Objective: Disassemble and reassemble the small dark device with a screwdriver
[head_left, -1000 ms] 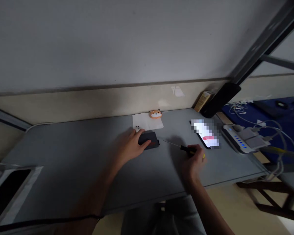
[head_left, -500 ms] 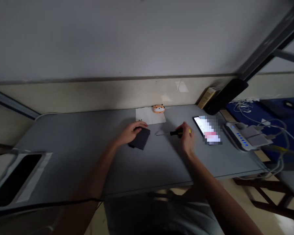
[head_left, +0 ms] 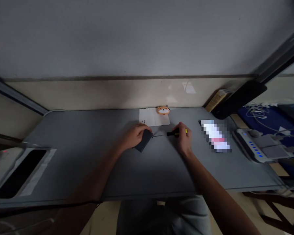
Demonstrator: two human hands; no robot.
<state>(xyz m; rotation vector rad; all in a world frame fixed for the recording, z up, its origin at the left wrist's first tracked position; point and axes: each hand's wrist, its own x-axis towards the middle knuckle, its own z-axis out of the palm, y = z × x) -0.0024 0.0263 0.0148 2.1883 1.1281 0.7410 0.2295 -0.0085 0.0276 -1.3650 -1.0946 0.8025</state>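
White paper [head_left: 150,118]: landmark; orange animal-faced item [head_left: 163,110] upon it.
Lit phone [head_left: 214,135], power strip [head_left: 247,141]: right of paper.
Screwdriver [head_left: 172,133], tip: earlier apart from dark case [head_left: 144,142], now at its corner; contact unclear.
Screwdriver, lie: nearside of paper, pointing left, long axis crosswise; right hand [head_left: 185,138] grips handle.
Dark case: nearside of paper, slanting; left hand [head_left: 135,136] grips, hiding left edge.

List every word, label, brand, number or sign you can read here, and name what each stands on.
None can be read.
Glowing rectangular phone screen: pixelated, unreadable.
Flat dark-grey rectangular case at the left hand: no legible marking.
Black-and-yellow screwdriver in the right hand: no legible lettering.
Yellowish box-shaped item by the wall: any print too small and blurred.
White-and-grey power strip: blue lights, no legible text.
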